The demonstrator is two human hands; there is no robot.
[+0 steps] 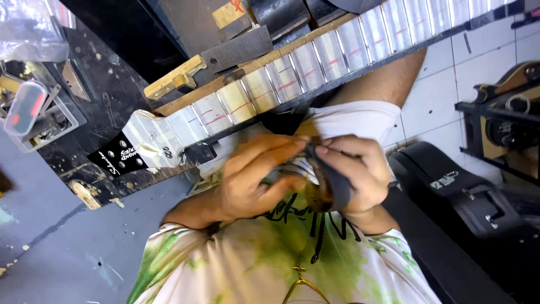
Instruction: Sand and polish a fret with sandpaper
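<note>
Your left hand point(256, 177) and right hand point(354, 171) pinching a dark strip point(332, 183) at your chest, taped guitar neck point(292, 70) just beyond, black case point(461, 197) beside you.

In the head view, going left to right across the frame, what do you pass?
Clear plastic box of small parts → black guitar headstock → left hand, blurred → right hand holding a dark sheet → black guitar case → dark rack at the right edge.

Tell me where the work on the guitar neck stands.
Done: tape covers the fingerboard between the frets on the guitar neck. In hand: the left hand and right hand hold a dark strip between them, blurred. Left: the tape is still on; the strip is not on the neck.
</note>
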